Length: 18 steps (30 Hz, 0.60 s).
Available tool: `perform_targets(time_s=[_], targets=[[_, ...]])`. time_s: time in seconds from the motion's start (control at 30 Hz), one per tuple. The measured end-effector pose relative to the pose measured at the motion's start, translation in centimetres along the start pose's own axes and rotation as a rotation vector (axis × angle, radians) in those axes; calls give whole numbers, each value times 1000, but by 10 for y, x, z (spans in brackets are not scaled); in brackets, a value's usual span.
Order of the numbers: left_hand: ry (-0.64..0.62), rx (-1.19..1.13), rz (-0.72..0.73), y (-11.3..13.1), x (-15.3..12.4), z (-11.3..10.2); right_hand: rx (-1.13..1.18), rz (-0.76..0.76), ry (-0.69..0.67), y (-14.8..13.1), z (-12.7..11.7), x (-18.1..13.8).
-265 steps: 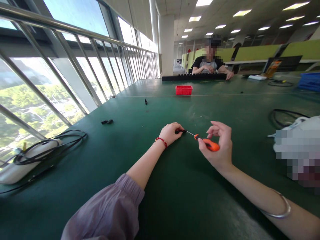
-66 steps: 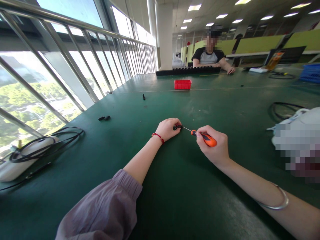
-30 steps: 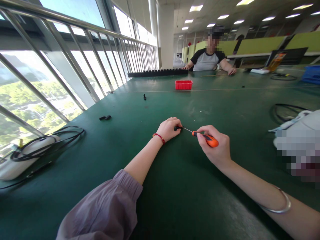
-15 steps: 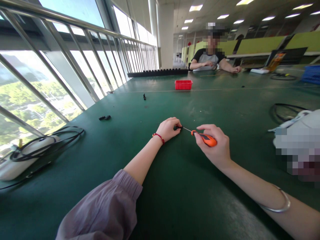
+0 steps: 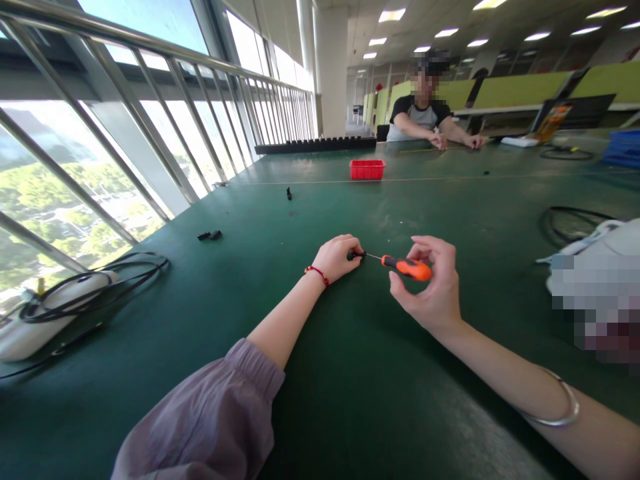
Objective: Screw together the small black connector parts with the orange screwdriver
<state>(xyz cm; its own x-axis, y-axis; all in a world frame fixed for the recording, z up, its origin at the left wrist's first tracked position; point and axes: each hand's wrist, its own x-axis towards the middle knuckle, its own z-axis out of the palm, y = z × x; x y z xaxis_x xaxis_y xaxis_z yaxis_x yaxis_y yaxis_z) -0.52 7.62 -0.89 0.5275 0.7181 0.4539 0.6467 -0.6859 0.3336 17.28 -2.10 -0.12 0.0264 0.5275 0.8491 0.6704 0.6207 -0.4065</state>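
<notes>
Screwdriver, one; left hand pinches one black part.

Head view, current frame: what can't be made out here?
All in the head view:
Black part: partly covered by the left hand; its full shape is unclear.
Screwdriver: its tip is too small to show whether it is seated in the part.
Red bin: its front wall hides the bottom.
Blue crate: cut off by the right edge.
</notes>
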Motion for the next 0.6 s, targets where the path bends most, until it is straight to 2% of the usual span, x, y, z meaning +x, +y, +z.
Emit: perform_targets(time_s=[0.13,0.3,0.43,0.5,0.6], targets=[[-5,-6,1,0,0,-1,-64,6,-72,0,0,-1],[-17,11,-17,1,0,-1,9,33,7,1,1,-1],[-17,14,-6,1,0,-1,-29,60,-41,0,0,0],[-16,19,-5,0,0,0,-26,45,-60,-2,0,-1],[-14,21,-4,0,0,0,17,-7,1,-3,1,-1]])
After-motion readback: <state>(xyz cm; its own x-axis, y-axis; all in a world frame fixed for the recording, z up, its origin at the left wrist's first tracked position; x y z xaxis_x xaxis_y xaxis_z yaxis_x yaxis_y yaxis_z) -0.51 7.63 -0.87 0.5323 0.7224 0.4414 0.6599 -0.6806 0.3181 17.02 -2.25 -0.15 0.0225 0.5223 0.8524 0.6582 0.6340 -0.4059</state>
